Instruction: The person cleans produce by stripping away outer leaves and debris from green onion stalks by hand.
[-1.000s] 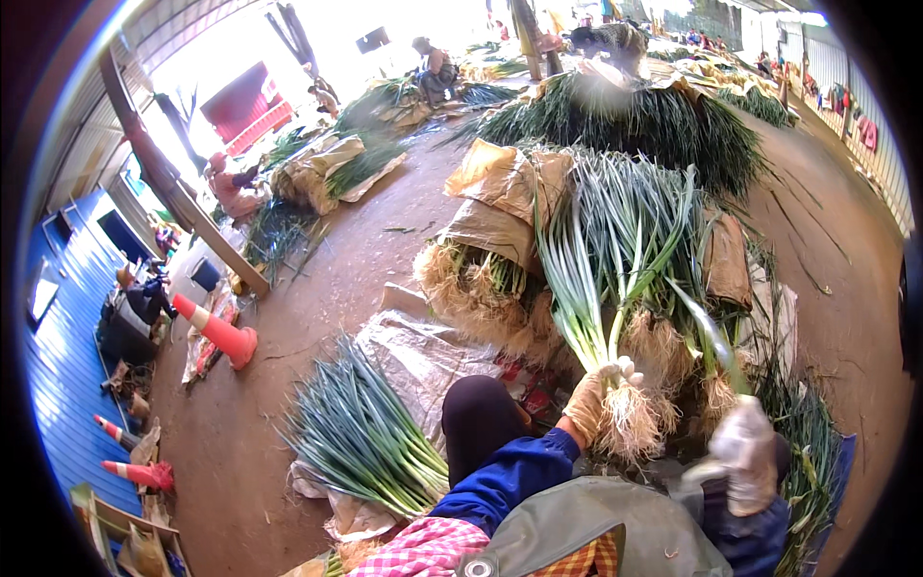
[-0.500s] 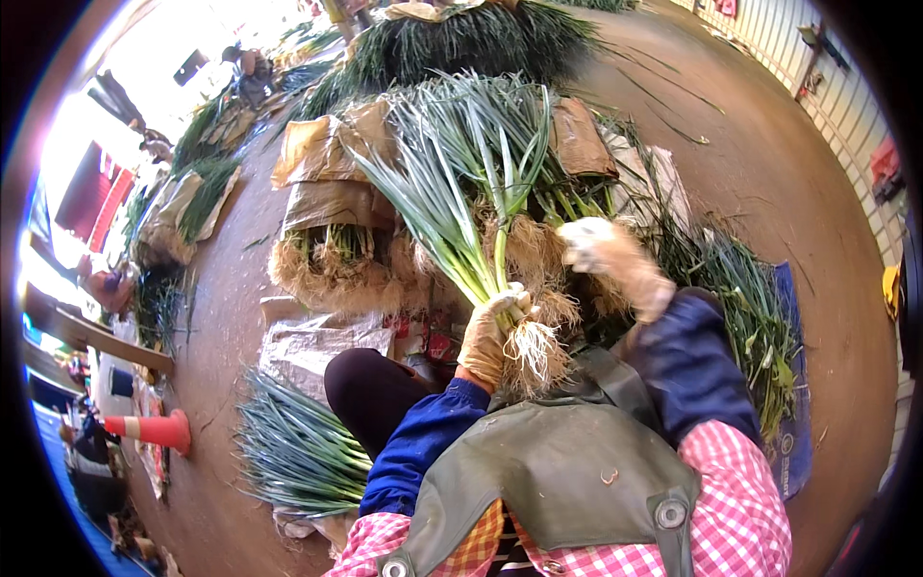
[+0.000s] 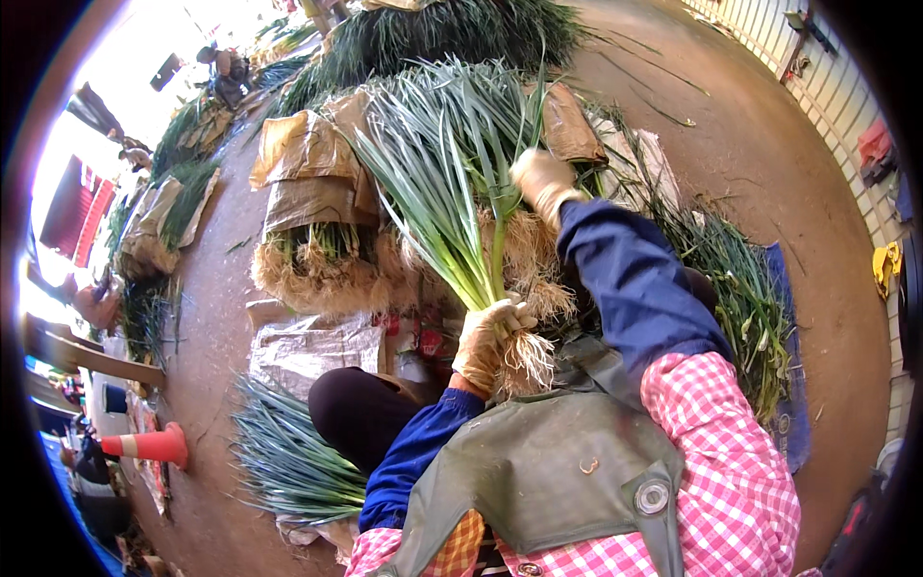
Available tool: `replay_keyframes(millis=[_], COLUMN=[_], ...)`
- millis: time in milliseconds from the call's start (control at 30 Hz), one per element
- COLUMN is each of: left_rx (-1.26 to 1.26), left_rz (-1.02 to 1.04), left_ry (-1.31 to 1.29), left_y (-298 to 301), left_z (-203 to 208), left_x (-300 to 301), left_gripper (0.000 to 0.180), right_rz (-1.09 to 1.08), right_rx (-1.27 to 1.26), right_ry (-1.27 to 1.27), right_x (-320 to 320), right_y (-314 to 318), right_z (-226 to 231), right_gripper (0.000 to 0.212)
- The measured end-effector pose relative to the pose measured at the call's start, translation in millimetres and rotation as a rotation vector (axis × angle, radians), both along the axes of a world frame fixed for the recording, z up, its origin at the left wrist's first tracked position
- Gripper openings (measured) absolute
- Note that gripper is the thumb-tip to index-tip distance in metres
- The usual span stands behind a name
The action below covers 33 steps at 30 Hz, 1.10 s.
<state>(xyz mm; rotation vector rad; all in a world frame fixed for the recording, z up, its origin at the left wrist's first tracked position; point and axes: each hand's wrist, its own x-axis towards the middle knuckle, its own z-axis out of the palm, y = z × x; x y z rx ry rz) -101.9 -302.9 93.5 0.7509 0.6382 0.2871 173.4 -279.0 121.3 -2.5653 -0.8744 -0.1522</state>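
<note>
Gloved and closed, my left hand (image 3: pixel 487 338) grips a bunch of green onions (image 3: pixel 452 231) just above the pale roots (image 3: pixel 527 361). The roots hang toward my olive apron (image 3: pixel 548 452), while the long green leaves point away from me. Beside the right-hand stalk of this bunch, where its leaves fork, is my right hand (image 3: pixel 544 183), also gloved. Its fingers are curled closed against the greens; what they pinch is hidden. Behind the held bunch lies a pile of green onions (image 3: pixel 452 91) with brown, dry roots.
Paper-wrapped onion bundles (image 3: pixel 317 207) sit left of the pile. Trimmed onions (image 3: pixel 293 452) lie by my left knee, and loose leaves (image 3: pixel 745 308) cover a blue sack (image 3: pixel 790 423) at right. An orange cone (image 3: pixel 154 445) stands far left. Another onion heap (image 3: pixel 442 43) is behind.
My right hand has moved up and left, from beside the roots to the leaf fork, its fingers now curled. The left hand keeps hold of the green onions.
</note>
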Motion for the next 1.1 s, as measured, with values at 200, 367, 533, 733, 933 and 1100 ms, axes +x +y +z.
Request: replay_keyframes(millis=[200, 367, 533, 733, 933, 1100], left_rx=[-0.231, -0.507, -0.574, -0.373, -0.051, -0.093], left_rz=[-0.007, -0.078, -0.098, -0.175, -0.200, -0.071], left_ry=[-0.142, -0.231, -0.318, -0.258, -0.216, -0.316], left_y=[1.6, -10.4, 6.4, 2.3, 2.7, 2.8], left_z=[-1.0, 17.2, 6.3, 15.5, 75.6, 109.5], left_x=[0.2, 14.1, -1.7, -1.7, -29.9, -50.8], left_gripper=[0.016, 0.012, 0.013, 0.021, 0.022, 0.022], right_rz=[-0.174, -0.310, 0.252, 0.253, 0.285, 0.371], right_rx=[0.531, -0.518, 0.114, 0.669, 1.148, 1.487], right_ry=[0.069, -0.171, 1.085, 1.555, 1.370, 0.853], right_x=[156.4, 178.8, -11.1, -72.3, 10.9, 128.4], right_y=[-105.2, -224.4, -124.2, -60.5, -20.4, -56.3], right_z=[19.6, 12.1, 46.3, 3.0, 30.5, 119.0], right_gripper=[0.031, 0.033, 0.042, 0.030, 0.024, 0.021])
